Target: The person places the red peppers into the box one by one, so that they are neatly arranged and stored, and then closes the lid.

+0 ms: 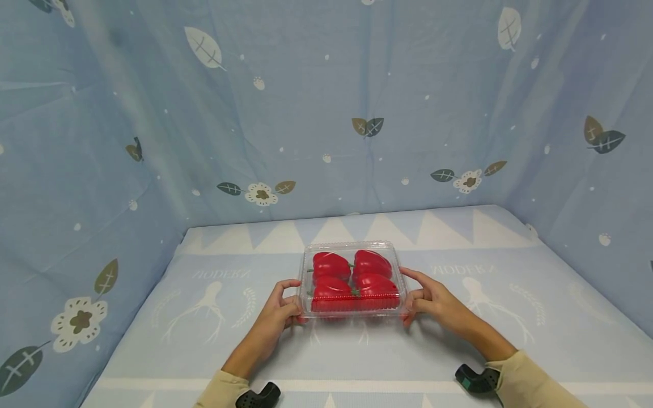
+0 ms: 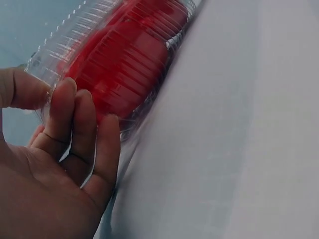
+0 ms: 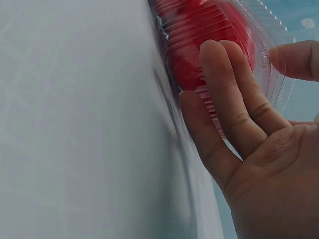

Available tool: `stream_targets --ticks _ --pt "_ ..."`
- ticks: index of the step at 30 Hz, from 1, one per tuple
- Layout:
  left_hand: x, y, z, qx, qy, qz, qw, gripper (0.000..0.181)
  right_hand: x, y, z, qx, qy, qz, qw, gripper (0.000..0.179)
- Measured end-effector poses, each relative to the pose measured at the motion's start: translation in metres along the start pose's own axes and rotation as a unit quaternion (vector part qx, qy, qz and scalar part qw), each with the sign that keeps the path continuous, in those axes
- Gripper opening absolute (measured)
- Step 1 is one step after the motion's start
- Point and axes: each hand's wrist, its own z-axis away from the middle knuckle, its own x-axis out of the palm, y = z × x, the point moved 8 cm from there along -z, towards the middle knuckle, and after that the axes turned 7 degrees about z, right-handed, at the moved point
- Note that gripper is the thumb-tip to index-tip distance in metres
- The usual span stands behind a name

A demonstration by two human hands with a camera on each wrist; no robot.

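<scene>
A clear plastic clamshell box point(image 1: 349, 246) with several shiny red bell peppers point(image 1: 331, 265) inside is in the middle of the table in the head view. On its left side my left hand point(image 1: 277, 315) grips the edge, thumb at the rim and fingertips along the ribbed wall, as the left wrist view shows. My right hand point(image 1: 433, 303) holds the opposite side; in the right wrist view its fingers point(image 3: 224, 94) lie against the wall and the thumb presses near the rim. The lid looks closed. I cannot tell whether the box's underside touches the table.
A pale patterned cloth point(image 1: 214, 351) covers the table. Blue curtains point(image 1: 326, 90) with leaves and flowers stand behind it and along both sides. Dark devices are strapped at the left wrist point(image 1: 258, 396) and the right wrist point(image 1: 476, 378), by beige sleeves.
</scene>
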Motion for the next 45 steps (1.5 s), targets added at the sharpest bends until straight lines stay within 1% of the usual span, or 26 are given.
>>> stream_targets --ticks 3,10,17,22,25,31,34,37,41,45 --pt "0.0006 -0.0001 -0.0002 -0.002 0.002 -0.006 1.0 0.056 -0.0002 -0.0002 0.001 0.002 0.004 0.002 1.0 0.07" --pt "0.0009 -0.0001 -0.0005 0.005 -0.002 -0.012 0.9999 0.053 0.0004 -0.0002 0.0019 0.007 0.005 -0.004 1.0 0.07" --pt "0.0008 -0.0018 -0.0024 0.011 -0.006 -0.012 0.9999 0.053 0.0025 0.0005 0.0021 0.016 -0.013 -0.056 0.9982 0.075" --pt "0.0016 -0.0028 -0.0038 0.013 -0.009 -0.014 0.9998 0.052 0.0007 0.0065 0.0023 0.041 -0.022 -0.084 0.9953 0.078" --pt "0.0014 -0.0032 -0.0047 0.011 -0.005 -0.013 0.9998 0.052 -0.0015 0.0078 0.001 0.059 -0.014 -0.074 0.9954 0.077" --pt "0.0002 -0.0031 -0.0048 0.014 -0.002 -0.012 0.9998 0.052 -0.0012 0.0042 -0.0027 0.098 0.026 -0.044 0.9939 0.077" --pt "0.0008 -0.0035 -0.0049 0.014 -0.004 -0.013 0.9998 0.052 -0.0002 0.0037 -0.0023 0.107 0.037 -0.039 0.9928 0.077" --pt "0.0016 -0.0036 -0.0047 0.013 -0.004 -0.012 0.9998 0.052 0.0003 0.004 -0.0006 0.105 0.034 -0.048 0.9927 0.077" --pt "0.0009 -0.0026 -0.0033 0.012 -0.002 -0.009 0.9999 0.053 0.0008 0.0037 0.001 0.098 0.016 -0.056 0.9935 0.079" --pt "-0.0003 -0.0018 -0.0025 0.012 -0.002 -0.009 0.9999 0.054 0.0013 0.0034 0.002 0.087 -0.005 -0.051 0.9949 0.08"
